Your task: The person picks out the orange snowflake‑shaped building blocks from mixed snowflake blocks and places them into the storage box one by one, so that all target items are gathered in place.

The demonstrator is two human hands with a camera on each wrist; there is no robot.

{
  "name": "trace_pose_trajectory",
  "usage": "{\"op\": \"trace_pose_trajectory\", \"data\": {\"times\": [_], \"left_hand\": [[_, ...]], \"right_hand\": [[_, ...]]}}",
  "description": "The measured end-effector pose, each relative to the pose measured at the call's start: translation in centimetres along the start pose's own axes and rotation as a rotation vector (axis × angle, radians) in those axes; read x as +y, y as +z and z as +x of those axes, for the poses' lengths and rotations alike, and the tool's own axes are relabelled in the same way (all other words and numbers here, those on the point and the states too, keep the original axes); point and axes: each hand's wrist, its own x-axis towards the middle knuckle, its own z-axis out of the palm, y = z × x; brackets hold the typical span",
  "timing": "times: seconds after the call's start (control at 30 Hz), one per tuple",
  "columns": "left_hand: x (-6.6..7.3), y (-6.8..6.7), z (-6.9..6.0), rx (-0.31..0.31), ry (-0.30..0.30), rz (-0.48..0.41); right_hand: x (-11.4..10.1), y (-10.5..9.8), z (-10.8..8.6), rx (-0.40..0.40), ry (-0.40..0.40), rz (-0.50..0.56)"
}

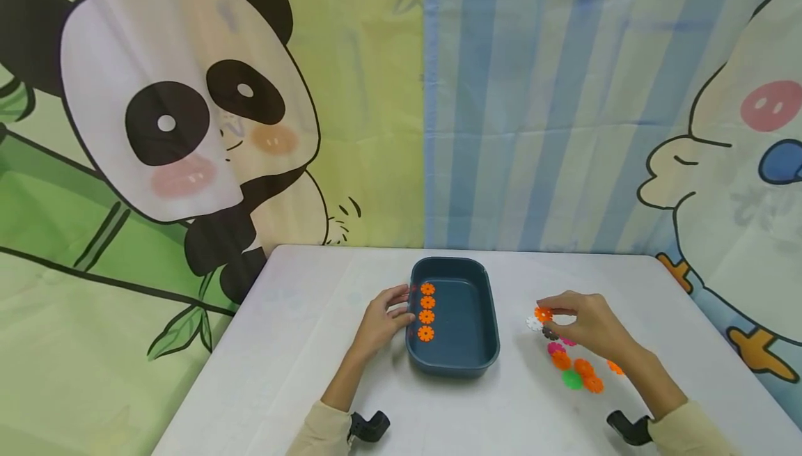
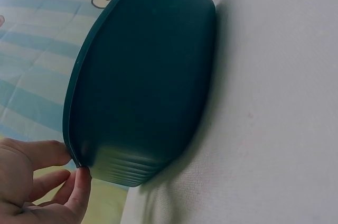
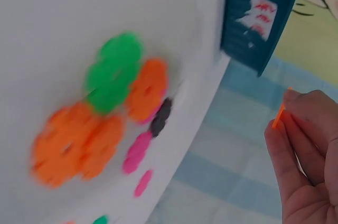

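Observation:
My left hand pinches the left rim of a dark blue rectangular plastic basin; the left wrist view shows thumb and fingers on either side of that rim. Inside, a row of several orange notched discs runs along the basin's left side. Right of the basin, my right hand holds one orange notched disc on edge between thumb and fingertips, above the loose discs. Those lie in a scattered group: orange, green, pink, a dark one and a white one.
Everything stands on a white table. Behind it hangs a printed curtain with a panda and blue stripes. A torn white label with red marks sticks to the basin's outside. Black wrist mounts sit at both cuffs.

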Motion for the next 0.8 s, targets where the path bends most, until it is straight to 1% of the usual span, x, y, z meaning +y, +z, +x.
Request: {"op": "trace_pose_trajectory", "data": {"times": [0.13, 0.23, 0.37, 0.53, 0.67, 0.73, 0.8], "left_hand": [[-1.5, -0.1, 0.5, 0.015, -0.005, 0.005], [-2.0, -0.1, 0.7, 0.03, 0.002, 0.008], [-2.1, -0.1, 0.7, 0.042, 0.004, 0.022], [-2.0, 0.0, 0.7, 0.043, 0.002, 0.037], [-2.0, 0.0, 0.7, 0.047, 0.011, 0.036], [-1.2, 0.1, 0.4, 0.04, 0.011, 0.024], [-1.2, 0.0, 0.4, 0.038, 0.015, 0.022]], "right_hand": [[-2.1, 1.0, 2.1, -0.004, -0.027, 0.024], [-3.6, 2.1, 3.5, -0.012, -0.046, 0.054], [-5.5, 3.8, 5.2, -0.054, -0.07, 0.119], [-7.6, 5.8, 6.7, -0.117, -0.101, 0.195], [-9.3, 7.4, 7.5, -0.145, -0.127, 0.207], [-9.9, 8.3, 7.8, -0.161, -0.137, 0.202], [-10.4, 9.1, 8.0, -0.168, -0.155, 0.203]]}}
